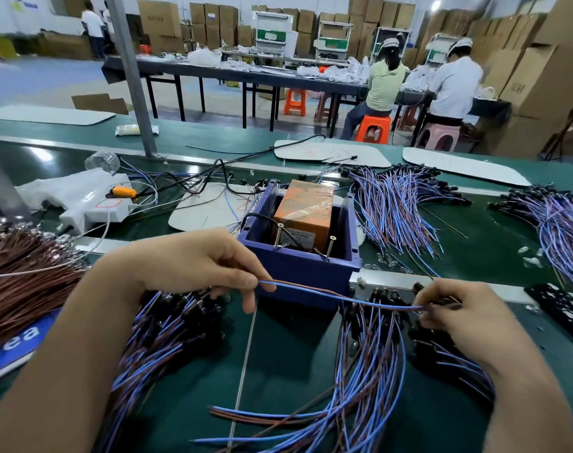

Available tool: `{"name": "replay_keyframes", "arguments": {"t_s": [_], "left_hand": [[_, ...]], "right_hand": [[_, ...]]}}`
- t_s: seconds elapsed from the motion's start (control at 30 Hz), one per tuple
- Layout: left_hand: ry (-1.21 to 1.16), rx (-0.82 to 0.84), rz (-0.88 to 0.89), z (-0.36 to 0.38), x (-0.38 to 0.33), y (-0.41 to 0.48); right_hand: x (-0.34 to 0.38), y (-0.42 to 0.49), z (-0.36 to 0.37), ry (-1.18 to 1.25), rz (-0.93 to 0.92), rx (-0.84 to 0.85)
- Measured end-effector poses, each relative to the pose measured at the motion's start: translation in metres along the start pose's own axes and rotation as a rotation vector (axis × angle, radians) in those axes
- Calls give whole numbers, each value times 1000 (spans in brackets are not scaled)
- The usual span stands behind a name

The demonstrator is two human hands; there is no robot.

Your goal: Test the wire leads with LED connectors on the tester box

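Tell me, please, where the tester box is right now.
In the head view, the tester box sits mid-table, just behind the wire lead stretched between the left hand and right hand.

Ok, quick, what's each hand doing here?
Left hand: pinching one end of a wire lead.
Right hand: pinching its other end.

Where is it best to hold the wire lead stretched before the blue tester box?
Pinch it near both ends, from above, as the left hand and right hand do: the wire lead is thin and limp, so a middle grip lets the ends droop away from the tester box.
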State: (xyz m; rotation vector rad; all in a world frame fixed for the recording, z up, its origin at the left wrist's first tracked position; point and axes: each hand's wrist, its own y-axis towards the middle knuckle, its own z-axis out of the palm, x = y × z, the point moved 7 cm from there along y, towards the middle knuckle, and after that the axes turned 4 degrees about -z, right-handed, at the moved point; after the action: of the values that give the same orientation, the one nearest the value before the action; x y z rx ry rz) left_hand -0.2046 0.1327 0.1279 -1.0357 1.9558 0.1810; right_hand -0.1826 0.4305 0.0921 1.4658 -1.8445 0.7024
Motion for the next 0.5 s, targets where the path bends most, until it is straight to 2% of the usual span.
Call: {"name": "replay_keyframes", "arguments": {"t_s": [0.13,0.23,0.33,0.43,0.5], "left_hand": [[-46,-102,10,-19,5,-11],[-71,-150,11,-23,4,-12],[52,-181,-5,-18,1,-6],[196,-220,-5,-9,-7,-1],[226,-224,23,-1,-15,2]], "right_hand": [[0,8,1,-69,7,-131],[6,7,14,-139,-6,-46],[23,0,19,-236,-19,5],[70,-20,19,-124,-208,-104],[105,-37,37,49,-350,-22]]}}
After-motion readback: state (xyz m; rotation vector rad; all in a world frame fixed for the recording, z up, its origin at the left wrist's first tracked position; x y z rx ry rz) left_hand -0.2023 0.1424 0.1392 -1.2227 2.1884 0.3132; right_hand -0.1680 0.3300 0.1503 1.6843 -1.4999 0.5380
